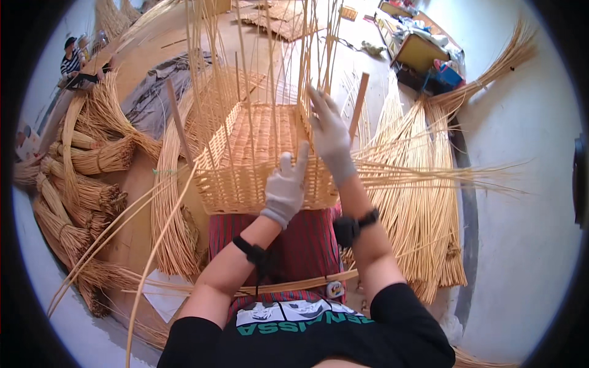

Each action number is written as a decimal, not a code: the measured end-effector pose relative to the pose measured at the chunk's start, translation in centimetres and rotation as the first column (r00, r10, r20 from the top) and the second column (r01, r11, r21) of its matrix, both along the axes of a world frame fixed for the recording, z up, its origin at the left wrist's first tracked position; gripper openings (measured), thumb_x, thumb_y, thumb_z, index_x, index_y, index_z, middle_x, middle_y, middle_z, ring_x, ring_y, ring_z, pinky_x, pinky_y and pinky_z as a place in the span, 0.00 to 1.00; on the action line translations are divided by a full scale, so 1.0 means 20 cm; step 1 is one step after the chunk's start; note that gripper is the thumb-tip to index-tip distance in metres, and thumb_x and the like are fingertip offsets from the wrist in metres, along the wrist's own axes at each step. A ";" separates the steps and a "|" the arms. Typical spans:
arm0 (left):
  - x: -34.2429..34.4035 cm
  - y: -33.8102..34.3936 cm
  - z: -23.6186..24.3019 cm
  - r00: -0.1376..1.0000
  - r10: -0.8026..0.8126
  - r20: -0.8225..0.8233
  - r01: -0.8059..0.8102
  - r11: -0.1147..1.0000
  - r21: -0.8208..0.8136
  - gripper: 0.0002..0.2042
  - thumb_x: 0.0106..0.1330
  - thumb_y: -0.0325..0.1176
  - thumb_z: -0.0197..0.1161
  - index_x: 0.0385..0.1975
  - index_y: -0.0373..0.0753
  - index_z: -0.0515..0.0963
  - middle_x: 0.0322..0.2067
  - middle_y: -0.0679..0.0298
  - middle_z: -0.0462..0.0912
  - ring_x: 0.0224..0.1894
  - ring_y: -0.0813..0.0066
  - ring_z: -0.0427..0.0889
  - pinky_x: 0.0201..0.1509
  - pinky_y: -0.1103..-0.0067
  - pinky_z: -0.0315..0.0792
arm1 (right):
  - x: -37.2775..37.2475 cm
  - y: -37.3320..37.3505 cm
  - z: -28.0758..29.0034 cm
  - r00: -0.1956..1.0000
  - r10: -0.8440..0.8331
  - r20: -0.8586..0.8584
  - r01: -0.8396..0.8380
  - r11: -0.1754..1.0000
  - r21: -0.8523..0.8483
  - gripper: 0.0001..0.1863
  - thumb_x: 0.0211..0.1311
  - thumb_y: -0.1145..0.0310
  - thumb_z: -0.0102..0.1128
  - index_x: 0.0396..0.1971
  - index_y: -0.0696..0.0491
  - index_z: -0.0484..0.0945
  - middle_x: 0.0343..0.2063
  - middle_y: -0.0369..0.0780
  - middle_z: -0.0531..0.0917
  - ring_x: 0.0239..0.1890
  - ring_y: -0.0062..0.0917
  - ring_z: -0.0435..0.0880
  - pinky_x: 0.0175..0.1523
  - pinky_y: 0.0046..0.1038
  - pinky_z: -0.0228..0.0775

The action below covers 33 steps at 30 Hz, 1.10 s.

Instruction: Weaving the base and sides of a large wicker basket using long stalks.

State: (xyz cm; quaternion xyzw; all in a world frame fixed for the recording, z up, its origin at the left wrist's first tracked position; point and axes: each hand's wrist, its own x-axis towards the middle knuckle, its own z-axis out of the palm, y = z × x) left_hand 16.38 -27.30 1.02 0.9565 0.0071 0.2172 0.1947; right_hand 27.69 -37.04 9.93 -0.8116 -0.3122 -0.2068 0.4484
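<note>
A half-woven wicker basket (264,132) sits before me with its near wall over my lap, and long upright stakes (240,61) rise from its rim. My left hand (285,190), in a pale glove, rests against the near wall. Its index finger and another finger point up at the rim, apart from each other. At the basket's right near corner my right hand (331,135), also gloved, is raised with fingers stretched up beside a cluster of stakes (305,73). Its fingertips seem to touch them. Loose weaver ends (429,175) stick out rightward from that corner.
Bundles of wicker rods (98,156) lie on the left, and a broad spread of rods (411,214) covers the floor at right. Two flat wooden sticks (359,104) stand beside the basket. A seated person (73,64) is far left. A cluttered cabinet (423,52) stands far right.
</note>
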 end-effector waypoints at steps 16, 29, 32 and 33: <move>-0.41 0.83 -0.46 0.957 0.255 0.139 0.135 0.035 -0.990 0.19 0.74 0.36 0.63 0.59 0.33 0.74 0.55 0.54 0.80 0.50 0.67 0.84 0.54 0.69 0.80 | -0.44 -0.14 -0.42 0.878 -0.117 -0.464 0.298 0.892 0.339 0.28 0.68 0.79 0.60 0.68 0.57 0.66 0.61 0.44 0.77 0.47 0.25 0.84 0.53 0.29 0.78; -0.78 1.04 -0.28 0.788 0.166 0.593 0.608 -0.051 -0.792 0.25 0.72 0.44 0.61 0.62 0.32 0.72 0.55 0.58 0.77 0.61 0.65 0.74 0.73 0.67 0.62 | -1.06 0.98 -0.19 0.529 0.833 0.162 -0.845 0.535 0.009 0.24 0.54 0.70 0.65 0.54 0.50 0.81 0.51 0.43 0.82 0.53 0.41 0.83 0.58 0.41 0.76; -0.75 1.09 -0.28 0.835 0.162 0.526 0.541 -0.068 -0.838 0.25 0.73 0.45 0.58 0.61 0.32 0.73 0.55 0.58 0.77 0.60 0.65 0.74 0.72 0.67 0.63 | -1.08 0.94 -0.20 0.614 0.763 0.202 -0.782 0.622 0.027 0.29 0.48 0.68 0.66 0.57 0.50 0.81 0.52 0.43 0.81 0.55 0.41 0.82 0.61 0.41 0.75; -0.74 1.08 -0.29 0.845 0.162 0.510 0.525 -0.067 -0.848 0.25 0.73 0.46 0.58 0.61 0.32 0.73 0.55 0.58 0.77 0.60 0.65 0.74 0.72 0.67 0.64 | -1.07 0.94 -0.21 0.630 0.758 0.169 -0.769 0.639 0.004 0.27 0.53 0.66 0.63 0.57 0.49 0.80 0.52 0.43 0.81 0.55 0.40 0.81 0.61 0.41 0.74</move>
